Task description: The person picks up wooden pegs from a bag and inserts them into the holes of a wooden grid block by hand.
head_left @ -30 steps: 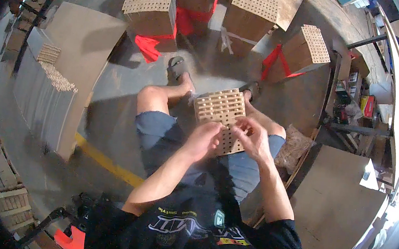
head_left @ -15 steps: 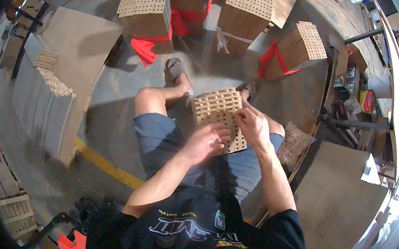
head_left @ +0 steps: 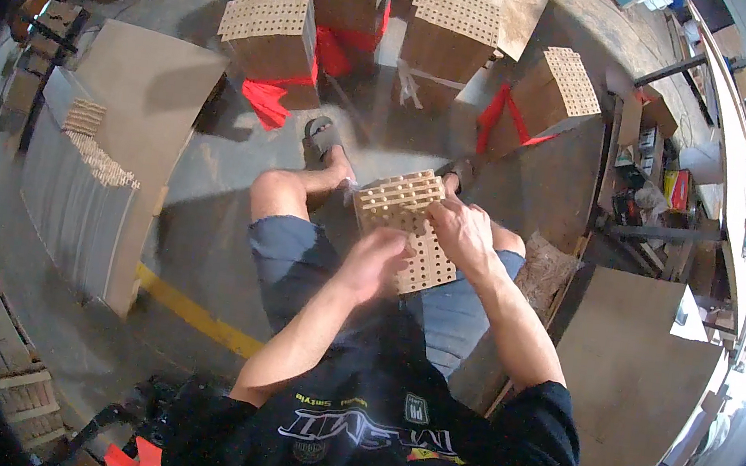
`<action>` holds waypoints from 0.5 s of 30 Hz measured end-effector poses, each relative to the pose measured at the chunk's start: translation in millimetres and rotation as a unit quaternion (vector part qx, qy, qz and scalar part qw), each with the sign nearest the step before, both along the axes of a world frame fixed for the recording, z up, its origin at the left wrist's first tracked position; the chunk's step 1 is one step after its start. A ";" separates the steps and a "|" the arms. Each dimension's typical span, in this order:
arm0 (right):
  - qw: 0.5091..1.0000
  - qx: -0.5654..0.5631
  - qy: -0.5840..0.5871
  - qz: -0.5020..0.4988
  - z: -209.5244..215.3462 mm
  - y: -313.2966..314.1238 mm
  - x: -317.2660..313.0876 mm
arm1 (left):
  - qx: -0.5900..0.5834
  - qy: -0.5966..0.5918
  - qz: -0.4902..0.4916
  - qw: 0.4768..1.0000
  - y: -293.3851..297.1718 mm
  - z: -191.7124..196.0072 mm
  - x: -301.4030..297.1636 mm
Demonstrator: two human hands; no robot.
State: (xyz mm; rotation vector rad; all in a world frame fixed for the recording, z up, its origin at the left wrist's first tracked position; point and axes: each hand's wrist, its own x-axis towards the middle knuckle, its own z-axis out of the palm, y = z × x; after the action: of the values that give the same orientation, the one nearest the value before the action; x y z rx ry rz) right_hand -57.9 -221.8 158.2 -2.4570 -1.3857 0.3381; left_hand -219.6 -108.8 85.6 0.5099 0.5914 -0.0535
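A light wooden block (head_left: 429,268) with rows of round holes rests between my thighs. Short pale wooden pegs (head_left: 400,190) stand in rows over its far part. My right hand (head_left: 464,232) is closed in a pinch at the block's right side, close beside the pegs; what its fingertips hold is hidden. Over the left side of the block, my left hand (head_left: 377,260) is curled with its fingers drawn together, slightly blurred. Whatever it may hold does not show.
Several tall hole-topped blocks (head_left: 269,20) stand on the floor ahead, some with red cloth (head_left: 264,104) around them. Left is a stack of grey boards (head_left: 83,207) with loose pegs (head_left: 102,161) on top. A brown panel (head_left: 630,376) and a bag (head_left: 547,271) lie right.
My left hand's fingers, outstretched over the holes before, are now curled in. My right hand has shifted slightly left, toward the pegs. The view has tilted a little.
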 end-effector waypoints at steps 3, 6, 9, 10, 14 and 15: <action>1.000 -0.007 0.013 -0.021 -16.3 -8.0 -0.6 | 0.004 -0.015 0.000 1.000 -2.4 8.0 0.3; 0.998 -0.058 0.016 -0.031 -25.0 -3.2 -2.8 | 0.004 -0.009 0.023 1.000 -2.2 4.0 -4.7; 0.991 -0.113 0.044 -0.047 -16.7 -7.8 -2.1 | 0.014 -0.020 0.027 0.999 -3.0 8.5 -6.6; 0.990 -0.026 0.092 -0.102 -15.1 -13.3 -10.4 | 0.010 0.006 0.035 0.999 -2.2 -1.3 -9.4; 0.913 0.101 0.343 -0.197 -3.9 -30.9 -57.2 | -0.018 0.011 0.041 0.999 -10.3 16.1 -12.0; 0.916 0.140 0.339 -0.163 2.0 -28.0 -67.8 | -0.006 -0.001 0.028 1.000 -13.7 14.6 -13.6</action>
State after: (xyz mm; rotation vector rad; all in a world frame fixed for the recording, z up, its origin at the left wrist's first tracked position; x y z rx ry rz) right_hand -125.7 -249.8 160.2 -1.9897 -0.6651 0.7603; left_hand -233.3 -122.5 100.2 0.4815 0.6026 -0.0033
